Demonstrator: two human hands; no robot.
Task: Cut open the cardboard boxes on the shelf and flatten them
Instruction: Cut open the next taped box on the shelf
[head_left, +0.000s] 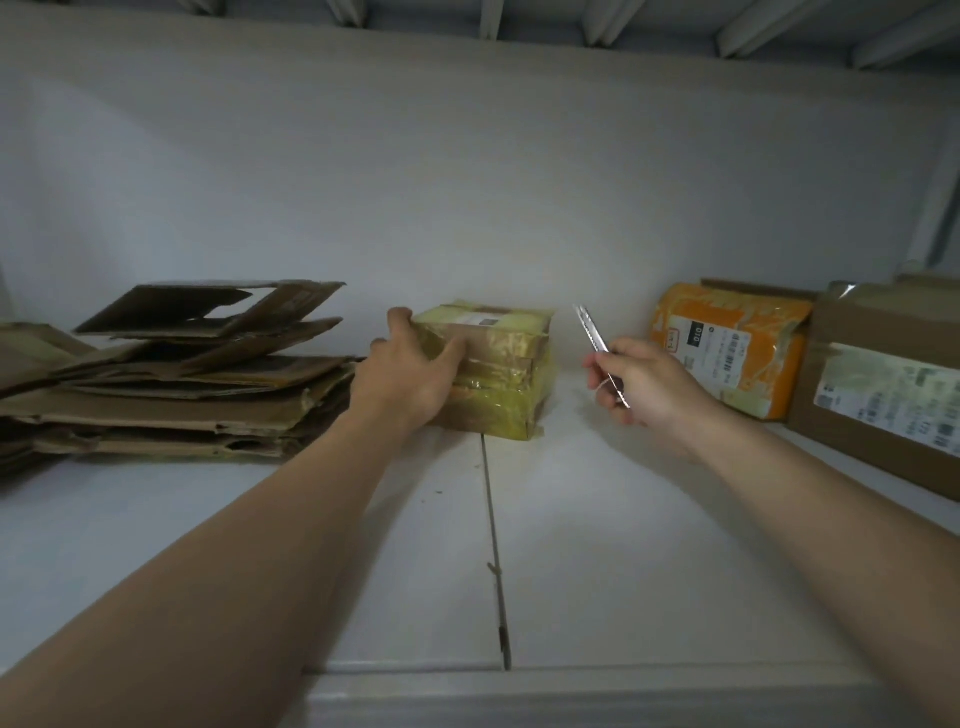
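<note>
**Insp. A:** Hands at time of check?

**Insp. B:** Left hand (410, 374) was on the yellow-taped box (498, 379), fingers curled over its top-left edge and gripping it. Right hand (644, 384) pinched a thin metal cutter (592, 332), tip up. The cutter sat just right of the box, not touching it. Edge looked serrated, but the pic was too dim to confirm.

**Insp. A:** Box location?

**Insp. B:** Mid-shelf (571, 545), toward the back wall, sealed w/ tape all round.

**Insp. A:** Rec. for the cut?

**Insp. B:** Judged step was the first slit, not yet begun.
- Keep the left grip firm, but shift fingers off the seam before the tip goes in.
- Run the tip shallow along the top seam, away from the holding hand.
- Tape looked layered and would prob. drag, so short strokes advised.

**Insp. A:** Surroundings and obstructions?

**Insp. B:** Stack of flattened cardboard (182, 384) lay immediately left, close by the left wrist. It limited room to turn the box that way. Orange-taped box (727, 353) and brown labelled box (883, 395) stood to the right, both sealed and apart from the work box. They sat near the right elbow's path, so a snag risk on a long pull.
</note>
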